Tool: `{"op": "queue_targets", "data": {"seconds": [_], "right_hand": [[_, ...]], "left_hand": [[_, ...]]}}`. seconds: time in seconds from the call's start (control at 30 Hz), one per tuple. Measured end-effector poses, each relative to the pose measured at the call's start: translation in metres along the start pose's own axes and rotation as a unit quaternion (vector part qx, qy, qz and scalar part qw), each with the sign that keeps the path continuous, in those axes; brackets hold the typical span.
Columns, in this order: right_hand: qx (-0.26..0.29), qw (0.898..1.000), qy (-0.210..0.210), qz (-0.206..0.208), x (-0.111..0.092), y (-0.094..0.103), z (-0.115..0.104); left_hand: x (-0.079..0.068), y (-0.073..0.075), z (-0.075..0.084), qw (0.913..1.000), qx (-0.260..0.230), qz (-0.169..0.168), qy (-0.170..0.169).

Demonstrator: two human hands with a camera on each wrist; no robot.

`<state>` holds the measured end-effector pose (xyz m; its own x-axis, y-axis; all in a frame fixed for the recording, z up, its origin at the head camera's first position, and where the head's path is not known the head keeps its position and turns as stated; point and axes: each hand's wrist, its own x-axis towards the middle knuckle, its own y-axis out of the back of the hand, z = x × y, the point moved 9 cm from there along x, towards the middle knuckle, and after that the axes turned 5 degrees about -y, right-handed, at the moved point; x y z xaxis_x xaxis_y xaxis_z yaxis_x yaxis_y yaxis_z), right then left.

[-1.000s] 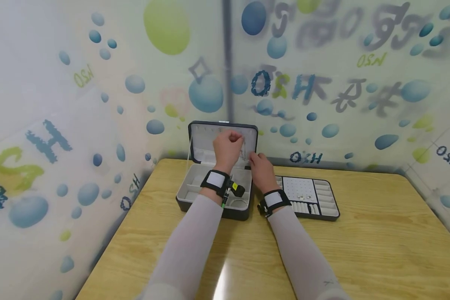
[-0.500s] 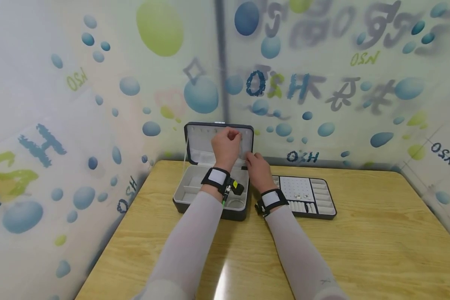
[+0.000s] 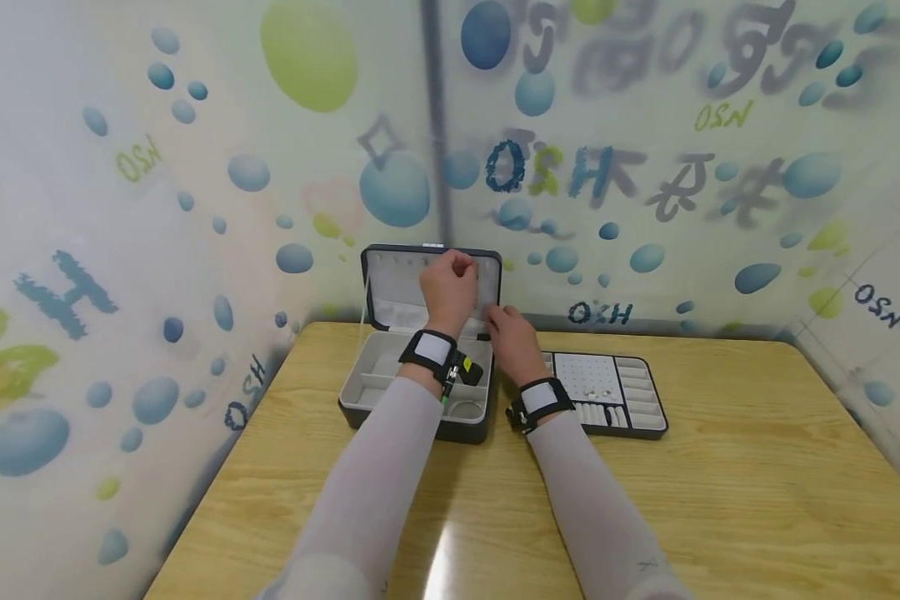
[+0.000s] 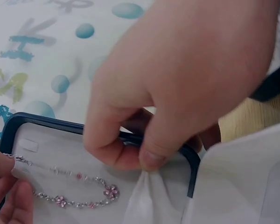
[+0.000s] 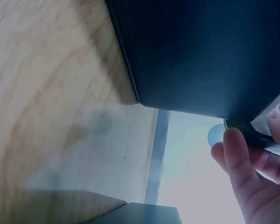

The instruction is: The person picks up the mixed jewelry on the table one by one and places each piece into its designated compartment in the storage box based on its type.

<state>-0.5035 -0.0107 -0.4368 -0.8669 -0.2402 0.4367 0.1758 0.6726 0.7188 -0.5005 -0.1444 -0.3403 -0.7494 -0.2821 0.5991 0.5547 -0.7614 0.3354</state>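
A jewelry box point(image 3: 351, 392) stands with its lid point(image 3: 390, 287) raised, and a row of small hooks runs along the lid's top inside. My left hand point(image 3: 450, 293) is in front of the upper lid. In the left wrist view its fingertips pinch one end of a silver beaded necklace point(image 4: 60, 201) with pink flowers, whose loop hangs along the lid lining. My right hand point(image 3: 516, 346) is at the lid's lower right edge. There its thumb and finger pinch the gathered edge of the white fabric pocket point(image 4: 147, 200), close to the necklace's lower end.
Right of the box lies a jewelry tray point(image 3: 648, 433) with slots, ring rolls and a pinboard holding several small earrings point(image 3: 596, 392). A round bracelet point(image 3: 465, 408) lies in the box's front right compartment. A patterned wall stands close behind the wooden table point(image 3: 750, 467).
The head view has turned a little, so the box and tray appear further left. The necklace strand seen between the hands a second ago is now barely visible in the head view.
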Motion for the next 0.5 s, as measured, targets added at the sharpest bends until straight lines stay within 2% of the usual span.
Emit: {"op": "queue_targets", "data": {"seconds": [0.27,0.5], "right_hand": [[-0.009,1.000,0.004,-0.006,0.0012,0.0022,-0.0025],[-0.007,1.000,-0.002,-0.015,0.0016,0.0009,-0.0002]], "left_hand": [[-0.0012,-0.0078,0.0039,0.9983,0.038,0.003,-0.044],[-0.0026,-0.0106,0.0072,0.9971,0.054,-0.012,-0.052]]}}
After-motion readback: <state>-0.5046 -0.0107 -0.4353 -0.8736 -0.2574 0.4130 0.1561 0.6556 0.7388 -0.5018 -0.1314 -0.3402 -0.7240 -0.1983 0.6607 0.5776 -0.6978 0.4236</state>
